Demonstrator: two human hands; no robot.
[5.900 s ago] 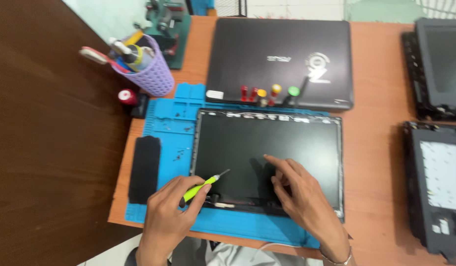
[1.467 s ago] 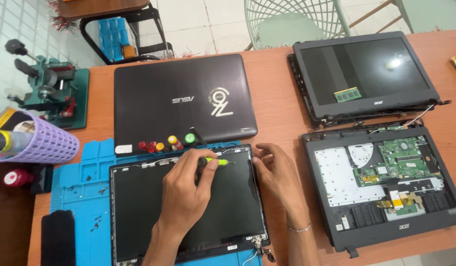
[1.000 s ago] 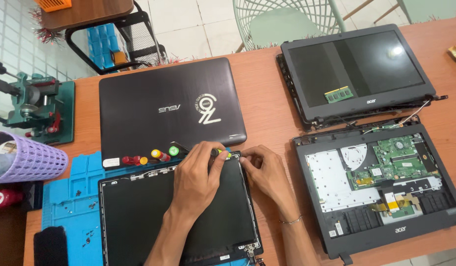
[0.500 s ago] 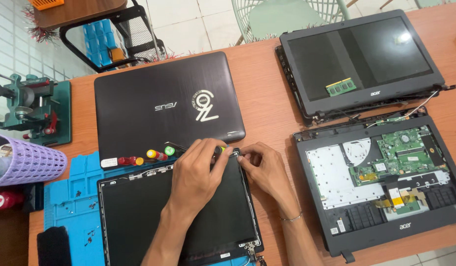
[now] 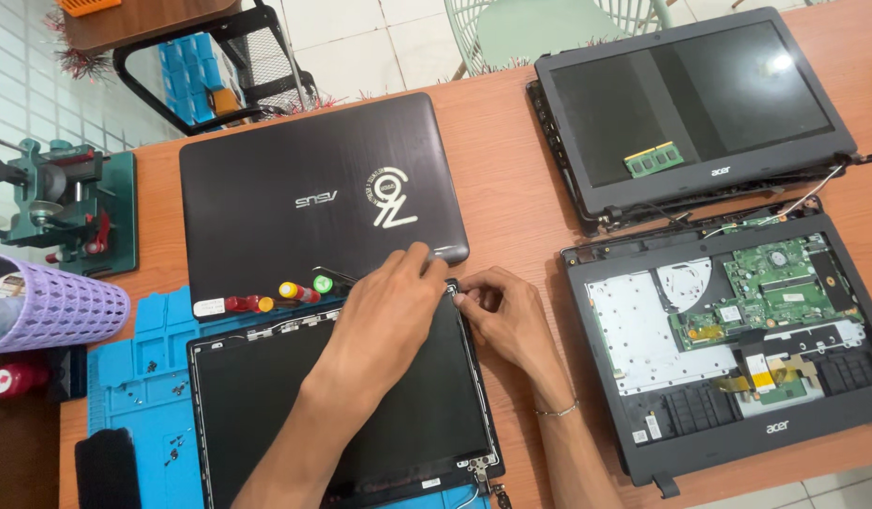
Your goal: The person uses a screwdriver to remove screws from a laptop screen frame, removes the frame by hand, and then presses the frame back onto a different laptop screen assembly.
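A dark laptop screen panel (image 5: 266, 405) lies on a blue work mat (image 5: 134, 377). Both my hands meet at its far right corner. My left hand (image 5: 389, 306) reaches across the panel, fingers curled around a small screwdriver that is almost wholly hidden under them. My right hand (image 5: 502, 316) pinches the corner of the panel's frame (image 5: 452, 286) between thumb and fingertips. A thin bracelet sits on my right wrist.
A closed dark laptop (image 5: 313, 188) lies just beyond the panel, with red, yellow and green tool handles (image 5: 276, 294) at its near edge. Right: an opened laptop base (image 5: 738, 330), a detached screen (image 5: 691, 94) bearing a memory stick (image 5: 655, 158). Left: purple basket (image 5: 49, 311), green vise (image 5: 68, 203).
My hands moved from the panel's near edge to its far right corner and have stayed there. The screwdriver's green-yellow handle, seen earlier, is now covered by my left hand.
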